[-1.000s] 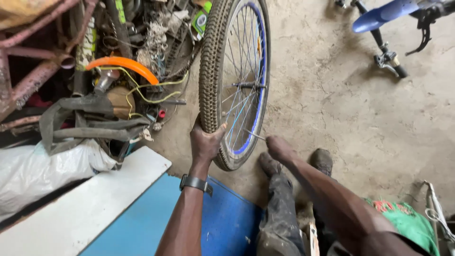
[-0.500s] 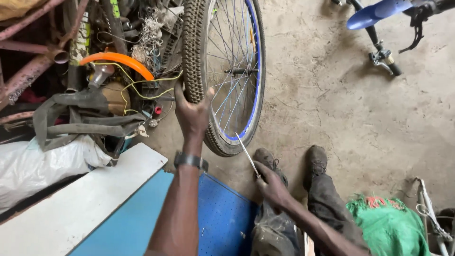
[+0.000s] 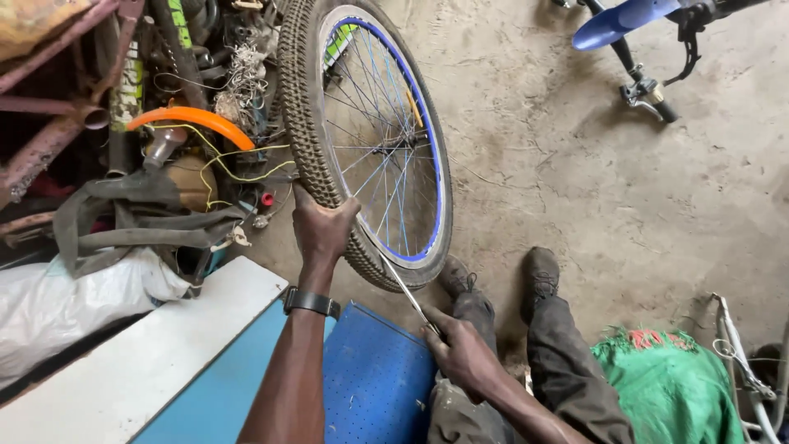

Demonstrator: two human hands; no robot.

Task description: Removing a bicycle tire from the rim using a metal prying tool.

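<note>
A bicycle wheel [image 3: 370, 140] with a knobby black tyre and a blue rim stands upright on the dirt floor. My left hand [image 3: 322, 228], with a black watch on the wrist, grips the tyre at its lower left. My right hand [image 3: 462, 353] holds a thin metal rod [image 3: 404, 289] whose far end reaches the tyre's bottom edge. My two dark shoes [image 3: 538, 271] and trouser legs lie just right of the wheel.
A heap of scrap fills the upper left: rusty tubes, an orange mudguard [image 3: 191, 122], wires, black straps. A white sack [image 3: 74, 308] and a white and blue board [image 3: 164, 370] lie at lower left. A blue bicycle frame [image 3: 633, 20] is at top right, green cloth [image 3: 666, 378] at lower right.
My right hand dropped away from the tyre, took the thin metal rod and now points it at the tyre's bottom edge. My left hand kept its grip while the wheel shifted left in view.
</note>
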